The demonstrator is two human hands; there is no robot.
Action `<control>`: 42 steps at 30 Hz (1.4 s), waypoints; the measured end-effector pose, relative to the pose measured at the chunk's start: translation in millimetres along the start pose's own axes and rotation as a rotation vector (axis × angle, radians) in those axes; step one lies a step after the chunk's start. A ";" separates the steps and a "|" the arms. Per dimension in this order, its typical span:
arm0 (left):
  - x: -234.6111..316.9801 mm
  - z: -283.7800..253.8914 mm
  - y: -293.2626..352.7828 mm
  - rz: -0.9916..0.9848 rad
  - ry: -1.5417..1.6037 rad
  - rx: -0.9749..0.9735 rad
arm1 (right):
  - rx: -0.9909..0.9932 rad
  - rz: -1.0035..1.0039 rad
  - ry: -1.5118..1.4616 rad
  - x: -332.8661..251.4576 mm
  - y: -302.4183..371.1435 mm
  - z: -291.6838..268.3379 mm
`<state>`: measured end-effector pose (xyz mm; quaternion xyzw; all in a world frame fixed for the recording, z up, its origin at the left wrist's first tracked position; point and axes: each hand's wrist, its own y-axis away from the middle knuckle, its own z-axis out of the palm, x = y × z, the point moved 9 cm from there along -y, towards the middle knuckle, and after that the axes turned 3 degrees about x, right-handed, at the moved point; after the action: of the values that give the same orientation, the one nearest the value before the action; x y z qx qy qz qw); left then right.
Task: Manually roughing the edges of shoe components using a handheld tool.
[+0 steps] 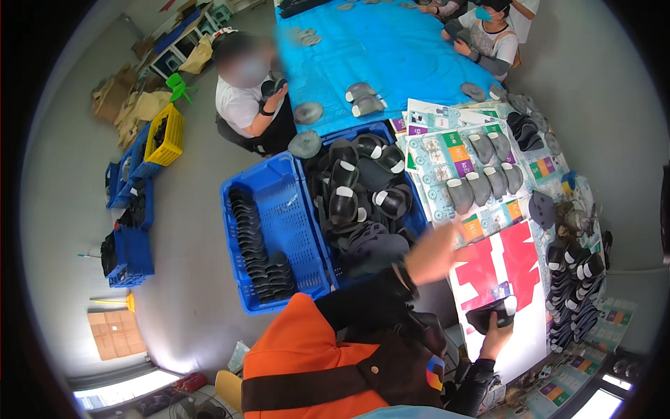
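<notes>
My right hand [497, 334] is shut on a black moulded shoe part [490, 311] with a white patch, held over a white sheet with a big red shape [513, 262] on the table. My left hand [438, 253] is blurred with motion, fingers stretched out and nothing seen in it. It hovers between the table's edge and a blue crate [412, 213] heaped with similar black shoe parts [359, 188]. Both my sleeves are black, over an orange vest.
A second blue crate [296, 209] holds stacked black soles [259, 251]. Grey parts [485, 183] lie in rows on printed sheets, and black parts [574, 279] are stacked at the right. Two other people [246, 98] [490, 38] sit at a blue-covered table [380, 49]. More crates [132, 244] stand on the floor.
</notes>
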<state>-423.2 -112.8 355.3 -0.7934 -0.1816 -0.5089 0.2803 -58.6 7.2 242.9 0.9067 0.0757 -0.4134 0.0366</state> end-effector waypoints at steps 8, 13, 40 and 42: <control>39.1 -248.1 51.5 0.079 -0.621 1.167 | 0.031 -0.005 -0.342 -11.9 -24.6 -31.3; 36.0 -230.7 82.2 0.046 -0.575 1.142 | -0.129 -0.083 -0.252 -49.3 -27.5 -11.3; -3.0 -260.2 101.2 -0.234 -0.800 1.209 | -0.238 -0.120 -0.287 -71.7 2.4 13.1; -4.2 -259.4 100.0 -0.221 -0.807 1.209 | -0.239 -0.115 -0.286 -72.1 3.9 13.0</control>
<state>-550.7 -353.8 409.9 -0.6031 -0.5986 -0.0133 0.5271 -114.2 -6.0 288.9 0.8220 0.1701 -0.5275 0.1308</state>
